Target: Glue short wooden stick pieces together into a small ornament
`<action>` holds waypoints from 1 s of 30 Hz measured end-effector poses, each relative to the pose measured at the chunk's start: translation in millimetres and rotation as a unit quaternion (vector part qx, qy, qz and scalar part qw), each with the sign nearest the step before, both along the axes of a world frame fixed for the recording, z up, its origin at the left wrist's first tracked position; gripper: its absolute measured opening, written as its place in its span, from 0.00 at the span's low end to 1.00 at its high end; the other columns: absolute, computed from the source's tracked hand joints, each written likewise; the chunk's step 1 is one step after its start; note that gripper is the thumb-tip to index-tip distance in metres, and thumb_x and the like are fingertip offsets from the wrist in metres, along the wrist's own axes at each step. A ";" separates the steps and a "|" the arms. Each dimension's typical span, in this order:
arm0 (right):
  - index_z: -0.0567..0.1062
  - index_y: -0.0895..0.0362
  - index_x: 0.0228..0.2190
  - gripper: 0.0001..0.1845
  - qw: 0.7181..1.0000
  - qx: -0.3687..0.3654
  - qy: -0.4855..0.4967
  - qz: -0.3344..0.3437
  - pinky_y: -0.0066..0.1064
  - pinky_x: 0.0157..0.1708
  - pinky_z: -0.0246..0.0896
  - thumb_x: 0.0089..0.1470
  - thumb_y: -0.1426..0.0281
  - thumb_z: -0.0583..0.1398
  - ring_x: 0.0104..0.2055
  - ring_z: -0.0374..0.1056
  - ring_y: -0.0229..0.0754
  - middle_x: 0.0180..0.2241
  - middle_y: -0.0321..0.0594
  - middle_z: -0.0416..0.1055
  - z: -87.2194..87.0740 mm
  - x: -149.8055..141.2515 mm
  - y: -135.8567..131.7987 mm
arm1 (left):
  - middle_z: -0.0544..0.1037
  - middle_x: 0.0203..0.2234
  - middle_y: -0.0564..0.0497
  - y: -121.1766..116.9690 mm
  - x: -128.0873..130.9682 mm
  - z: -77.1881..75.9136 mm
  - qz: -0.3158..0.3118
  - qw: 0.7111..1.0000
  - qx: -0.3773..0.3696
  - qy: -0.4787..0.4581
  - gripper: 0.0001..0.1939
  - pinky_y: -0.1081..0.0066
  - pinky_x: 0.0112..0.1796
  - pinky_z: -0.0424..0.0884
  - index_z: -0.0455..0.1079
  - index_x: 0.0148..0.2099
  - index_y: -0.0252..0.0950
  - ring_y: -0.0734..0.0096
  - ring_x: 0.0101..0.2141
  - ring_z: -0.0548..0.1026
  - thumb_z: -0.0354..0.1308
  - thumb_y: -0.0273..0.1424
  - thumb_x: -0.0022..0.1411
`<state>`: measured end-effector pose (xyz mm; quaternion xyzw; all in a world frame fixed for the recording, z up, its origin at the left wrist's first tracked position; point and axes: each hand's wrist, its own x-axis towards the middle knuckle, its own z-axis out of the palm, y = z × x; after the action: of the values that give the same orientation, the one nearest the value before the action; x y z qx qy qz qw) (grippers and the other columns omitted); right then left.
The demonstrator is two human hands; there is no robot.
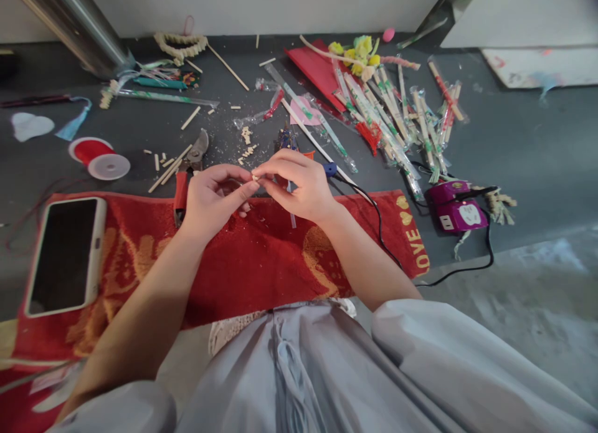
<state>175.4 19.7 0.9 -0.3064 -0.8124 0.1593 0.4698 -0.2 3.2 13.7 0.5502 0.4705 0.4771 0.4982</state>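
Observation:
My left hand (215, 196) and my right hand (299, 182) meet above the red towel (261, 258). Between their fingertips is a small pale wooden piece (255, 177), pinched from both sides; its exact shape is too small to tell. Left of my left hand lie pruning shears (180, 199) with red handles, blades pointing away, partly hidden by the hand. A blue glue gun or similar corded tool (331, 169) sits behind my right hand, mostly covered. Just beyond the fingers, short cut stick pieces (247, 151) lie among crumbs.
At left are a phone (63, 255) on the towel and a red thread spool (100, 157). Wrapped sticks (387, 118) pile up at the back right near a red envelope (313, 71). A black cord (380, 224) runs to a purple power socket (455, 209).

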 end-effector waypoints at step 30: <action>0.78 0.58 0.34 0.11 0.990 -0.111 0.075 0.047 0.22 0.27 0.60 0.56 0.62 0.62 0.29 0.66 0.29 0.32 0.36 0.73 0.2 -0.2 5.4 | 0.77 0.20 0.52 0.1 -1.3 0.3 -0.029 0.997 -0.071 -0.022 0.12 0.79 0.14 0.68 0.77 0.32 0.34 0.79 0.16 0.70 0.68 0.38 0.50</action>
<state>175.3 25.1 1.2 -0.3056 -0.7658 0.2929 0.4841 -1.5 3.3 14.0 0.5161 0.4760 0.4395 0.5603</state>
